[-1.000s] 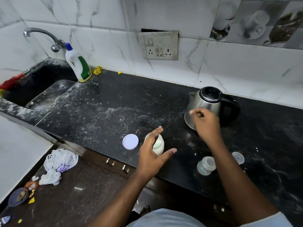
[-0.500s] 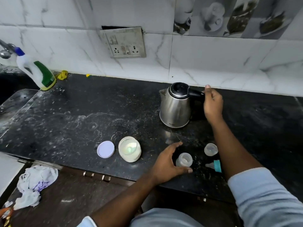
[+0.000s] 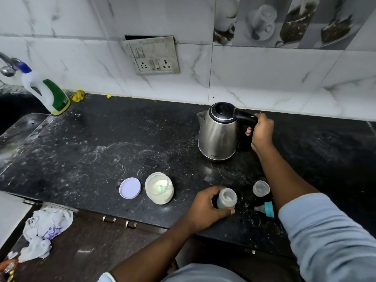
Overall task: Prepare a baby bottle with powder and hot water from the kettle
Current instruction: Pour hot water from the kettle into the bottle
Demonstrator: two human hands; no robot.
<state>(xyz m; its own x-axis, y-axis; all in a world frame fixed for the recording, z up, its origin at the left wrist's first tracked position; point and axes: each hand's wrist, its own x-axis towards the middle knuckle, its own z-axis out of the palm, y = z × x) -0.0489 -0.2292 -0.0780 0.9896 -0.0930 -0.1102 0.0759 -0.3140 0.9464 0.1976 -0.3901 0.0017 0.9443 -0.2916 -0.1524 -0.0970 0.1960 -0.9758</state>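
A steel kettle (image 3: pixel 218 135) with a black lid stands on the dark counter (image 3: pixel 122 151). My right hand (image 3: pixel 262 132) is wrapped around its black handle. Near the front edge stands the clear baby bottle (image 3: pixel 226 199), open at the top with a little white powder inside; my left hand (image 3: pixel 205 210) grips it from the left. An open powder jar (image 3: pixel 159 188) sits left of the bottle, with its white lid (image 3: pixel 130 188) lying flat beside it. The bottle's clear cap (image 3: pixel 261 188) and the teal-ringed teat (image 3: pixel 266 209) lie right of the bottle.
A white and green detergent bottle (image 3: pixel 47 92) stands by the sink (image 3: pixel 12 110) and tap at far left. A wall socket panel (image 3: pixel 153 55) is on the tiles behind. Crumpled cloth (image 3: pixel 44 228) lies on the floor below the counter edge.
My left hand left the powder jar, moved right and closed on the baby bottle. My right hand reached past the kettle and took hold of its handle. The view shifted to the right.
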